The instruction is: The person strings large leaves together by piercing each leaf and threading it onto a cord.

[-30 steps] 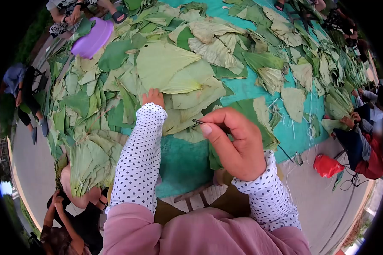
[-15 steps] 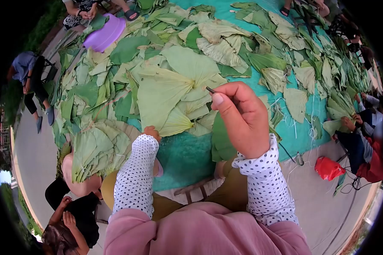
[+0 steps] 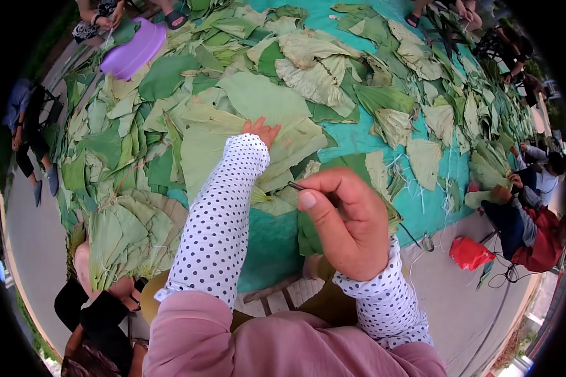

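Note:
My left hand (image 3: 262,131) rests with its fingers spread on large pale green leaves (image 3: 270,103) in the middle of the pile. Between thumb and forefinger, my right hand (image 3: 346,220) pinches a small dark stick-like piece (image 3: 295,186), held above the near edge of the leaves. One broad leaf (image 3: 201,144) lies under my left wrist and reaches out to the left. A fanned bundle of leaves (image 3: 129,235) sits at the near left. Beneath the leaves is a teal sheet (image 3: 267,242).
A purple basin (image 3: 134,50) stands at the far left by a seated person. Others sit at the left, lower left and right. On the right are a red bag (image 3: 470,252), white strings (image 3: 396,166) and a dark cable on the ground.
The broad leaf has shifted left and toward me. My left hand first drew back to the near edge, then reached forward onto the leaves. My right hand keeps its pinch.

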Motion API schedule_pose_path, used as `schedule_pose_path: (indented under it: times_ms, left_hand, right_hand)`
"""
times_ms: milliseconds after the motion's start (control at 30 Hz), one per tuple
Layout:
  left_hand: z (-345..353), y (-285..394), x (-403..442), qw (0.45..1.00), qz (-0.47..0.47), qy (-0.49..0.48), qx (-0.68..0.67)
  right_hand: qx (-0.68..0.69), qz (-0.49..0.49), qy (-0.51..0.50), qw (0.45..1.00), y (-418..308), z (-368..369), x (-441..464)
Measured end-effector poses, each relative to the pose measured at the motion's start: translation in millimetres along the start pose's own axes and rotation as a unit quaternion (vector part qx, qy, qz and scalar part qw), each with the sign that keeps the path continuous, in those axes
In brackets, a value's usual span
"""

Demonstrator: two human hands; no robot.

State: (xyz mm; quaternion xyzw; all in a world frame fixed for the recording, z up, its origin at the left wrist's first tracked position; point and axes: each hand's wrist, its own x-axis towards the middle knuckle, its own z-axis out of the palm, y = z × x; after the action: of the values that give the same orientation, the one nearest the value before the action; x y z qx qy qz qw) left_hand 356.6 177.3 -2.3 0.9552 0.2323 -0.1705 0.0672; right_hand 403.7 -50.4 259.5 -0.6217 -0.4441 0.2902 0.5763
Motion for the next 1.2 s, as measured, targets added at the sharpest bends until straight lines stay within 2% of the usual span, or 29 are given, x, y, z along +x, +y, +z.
schedule_pose_path:
  times_ms: [167,233,267,333,367,400,467,533,600,633,667,733,767,800,867,1000,1200]
  left_hand:
    - [-23.0,-8.0,-3.2,0.994,0.044,-0.039,0.090]
    - [-37.7,-22.9,-17.7,0.992,0.070,0.025,0.100]
    - [-44.9,-30.3,-28.6,0.992,0.068,0.025,0.108]
    - [-60.6,-43.7,-54.8,0.990,0.040,0.131,0.023]
    - [-75.3,-48.1,-68.0,0.988,0.033,0.147,-0.025]
    - [-88.8,-51.4,-82.5,0.988,0.030,0.150,-0.017]
    - [-122.2,-48.9,-121.9,0.953,0.041,0.266,-0.139]
    - [-141.5,-44.6,-152.8,0.946,0.015,0.291,-0.143]
    - [-150.4,-35.2,-181.9,0.851,-0.076,0.355,-0.380]
    - [-152.9,-29.3,-192.0,0.789,-0.062,0.386,-0.474]
    - [-154.1,-24.5,-203.3,0.789,-0.061,0.391,-0.470]
    - [-155.7,-5.6,-223.7,0.660,-0.074,0.428,-0.614]
    - [-155.0,4.9,-229.2,0.614,-0.065,0.447,-0.647]
    - [-152.7,11.3,-234.8,0.612,-0.063,0.449,-0.647]
    - [-148.0,18.9,-242.9,0.556,-0.128,0.407,-0.713]
    - [-143.6,29.9,-244.7,0.525,-0.103,0.358,-0.765]
    - [-150.5,38.4,-245.2,0.533,-0.093,0.344,-0.767]
  right_hand:
    - [-0.028,0.000,-0.006,1.000,-3.8,-2.1,0.9]
    - [-0.009,-0.032,-0.004,0.999,-3.7,0.2,0.7]
    - [-0.003,-0.038,-0.001,0.999,-3.8,0.5,-0.3]
    - [0.005,-0.039,-0.011,0.999,-3.4,0.0,-2.5]
    - [0.010,-0.046,-0.010,0.999,-4.9,-0.9,-4.2]
    - [0.020,-0.023,-0.012,0.999,-6.4,-1.4,-5.4]
    - [0.036,-0.008,-0.016,0.999,-5.9,-1.0,-7.5]
    - [0.035,-0.038,-0.002,0.999,-1.4,0.3,-7.5]
    - [0.050,-0.042,0.005,0.998,-0.8,1.8,-9.4]
    - [0.042,-0.037,0.003,0.998,-0.1,2.1,-9.8]
    - [0.033,-0.032,-0.001,0.999,0.4,3.8,-10.3]
    - [0.020,-0.040,-0.005,0.999,-1.2,8.9,-10.6]
    - [0.004,-0.043,-0.007,0.999,-0.9,11.4,-10.9]
    - [0.002,-0.046,-0.008,0.999,1.5,15.3,-10.9]
    - [-0.001,-0.024,-0.030,0.999,5.8,24.7,-9.6]
    - [-0.051,-0.045,-0.041,0.997,9.5,35.7,-6.3]
    - [-0.140,-0.064,-0.064,0.986,12.8,50.4,5.1]
